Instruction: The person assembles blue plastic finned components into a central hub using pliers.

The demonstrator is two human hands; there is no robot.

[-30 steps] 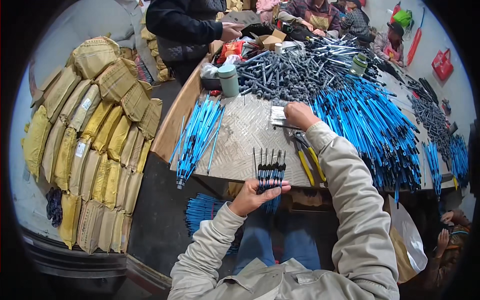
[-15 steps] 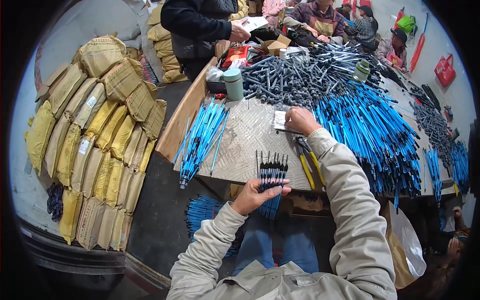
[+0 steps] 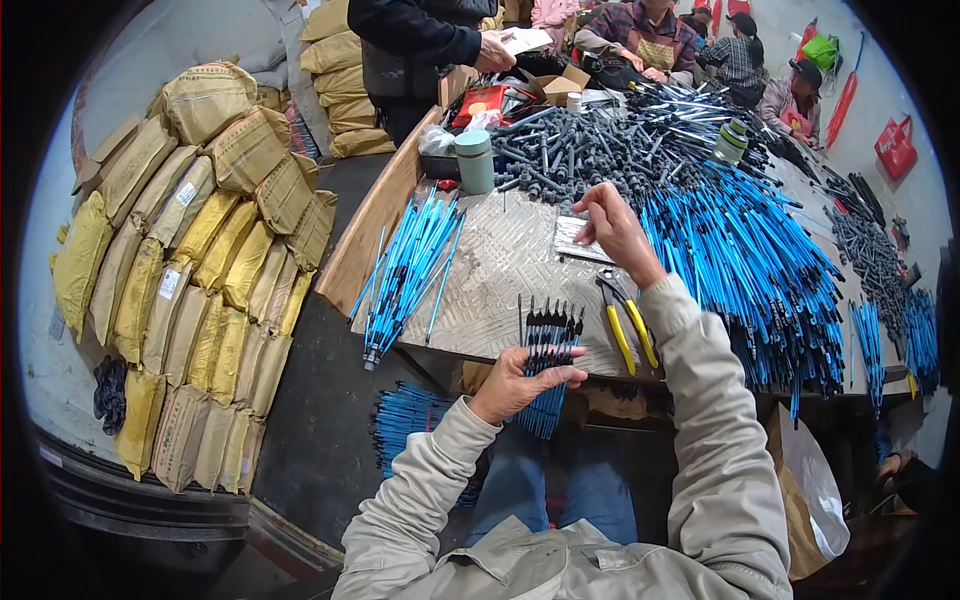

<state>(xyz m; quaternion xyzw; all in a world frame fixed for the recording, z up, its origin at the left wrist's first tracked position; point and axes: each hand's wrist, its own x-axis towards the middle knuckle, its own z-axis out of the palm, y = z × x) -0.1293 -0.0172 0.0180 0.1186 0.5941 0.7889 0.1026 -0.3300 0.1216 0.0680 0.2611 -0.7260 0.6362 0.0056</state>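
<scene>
My left hand (image 3: 520,384) is closed round a bundle of thin blue rods (image 3: 543,405) with black pointed ends, held upright in front of the table's near edge. The black ends fan out above my fingers. My right hand (image 3: 614,232) hovers over a small flat white stack (image 3: 575,238) on the table, its fingers bent in toward the thumb. Whatever they pinch, if anything, is too small to make out. Pliers with yellow handles (image 3: 627,325) lie just below that hand.
A large heap of blue rods (image 3: 740,270) covers the table's right side, with dark grey plastic parts (image 3: 580,150) behind. More rods (image 3: 410,265) lie left, near a pale green cup (image 3: 474,162). Sacks (image 3: 190,260) are stacked at left. A person (image 3: 420,50) stands beyond the table; others sit behind.
My right hand has risen off the white stack and its fingers have lifted. My left hand keeps its hold on the blue rods. The whole view has shifted slightly.
</scene>
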